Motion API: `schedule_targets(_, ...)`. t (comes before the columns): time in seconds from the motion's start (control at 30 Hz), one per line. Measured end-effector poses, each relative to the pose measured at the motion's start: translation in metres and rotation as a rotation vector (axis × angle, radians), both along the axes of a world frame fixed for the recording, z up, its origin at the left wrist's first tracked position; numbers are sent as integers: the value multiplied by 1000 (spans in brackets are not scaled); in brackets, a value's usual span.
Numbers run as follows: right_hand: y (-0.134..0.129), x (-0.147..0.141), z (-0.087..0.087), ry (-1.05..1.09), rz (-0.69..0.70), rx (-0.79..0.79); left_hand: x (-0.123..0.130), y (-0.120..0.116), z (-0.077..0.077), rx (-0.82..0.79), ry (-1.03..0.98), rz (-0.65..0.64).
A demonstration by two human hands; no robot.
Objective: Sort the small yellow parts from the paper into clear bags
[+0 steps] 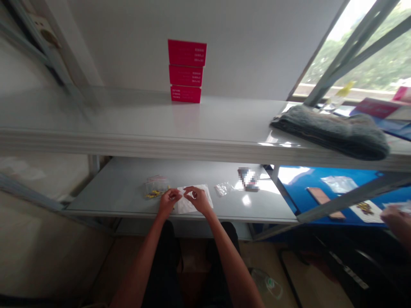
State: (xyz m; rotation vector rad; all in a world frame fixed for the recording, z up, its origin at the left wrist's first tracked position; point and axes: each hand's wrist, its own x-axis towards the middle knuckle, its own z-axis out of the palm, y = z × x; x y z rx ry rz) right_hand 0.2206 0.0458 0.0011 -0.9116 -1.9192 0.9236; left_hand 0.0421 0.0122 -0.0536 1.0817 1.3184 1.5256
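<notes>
My left hand (169, 201) is closed in a pinch above the lower shelf, and whatever sits between its fingertips is too small to make out. Close beside it, my right hand (197, 199) curls thumb and forefinger together in a pinch; any item there cannot be made out either. Beneath both hands lies a white sheet (205, 191), partly covered by them. A clear zip bag (156, 186) with small yellow-and-dark pieces rests to the left of my left hand. Right of the sheet is a small clear plastic bag (224, 188).
An upper shelf (135, 119) crosses above my hands, bearing stacked red boxes (186, 76) and a folded grey cloth (334, 130). At right, a blue table (295, 184) holds a pinkish-brown flat case (324, 202) and small pieces on paper. Another person's hand (396, 220) is there.
</notes>
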Motion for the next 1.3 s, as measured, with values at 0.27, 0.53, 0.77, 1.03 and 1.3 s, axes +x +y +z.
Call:
schedule_targets(0.27, 6, 26, -17, 0, -244, 0, -1, 0, 3, -10, 17, 26)
schedule_targets(0.53, 8, 55, -40, -436, -402, 85, 1, 1, 0, -3, -46, 40)
schedule_targets(0.77, 7, 45, -40, -519, -351, 129, 1, -1, 3, 13, -27, 30)
schedule_targets(1.03, 5, 31, -22, -142, -231, 87, 1, -2, 3, 4, 60, -3)
schedule_targets(1.3, 1, 4, -11, -113, 57, 73, -2, -1, -1, 15, 131, -57)
